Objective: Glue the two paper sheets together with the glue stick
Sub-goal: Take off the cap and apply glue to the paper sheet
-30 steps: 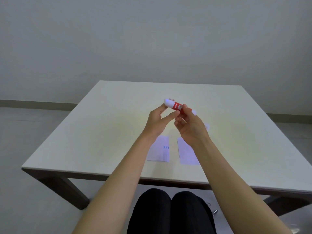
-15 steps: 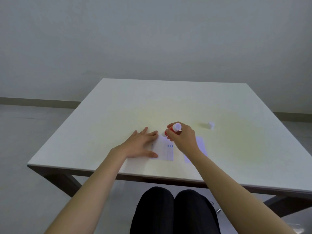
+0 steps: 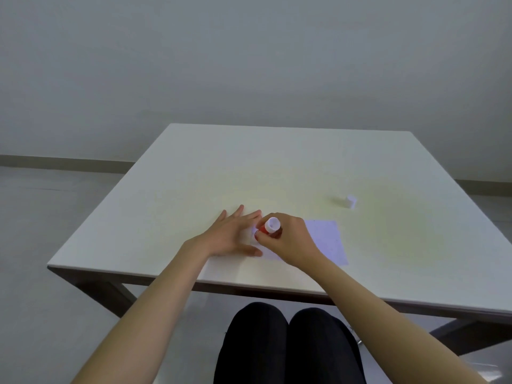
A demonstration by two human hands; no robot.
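Note:
My right hand (image 3: 288, 241) grips the red glue stick (image 3: 270, 228), held nearly upright with its white base end up and its tip down on the left paper sheet (image 3: 267, 252), which both hands mostly hide. My left hand (image 3: 231, 235) lies flat with fingers spread, pressing on that sheet's left side. The second pale paper sheet (image 3: 328, 241) lies just right of my right hand, near the table's front edge.
The glue stick's white cap (image 3: 351, 201) lies on the white table (image 3: 277, 167), behind and right of the sheets. The table's front edge (image 3: 194, 278) runs just below my forearms, my knees beneath it.
A second ago both hands held the glue stick up in the air. Since then my left hand went down flat on the left sheet and my right brought the stick down onto it.

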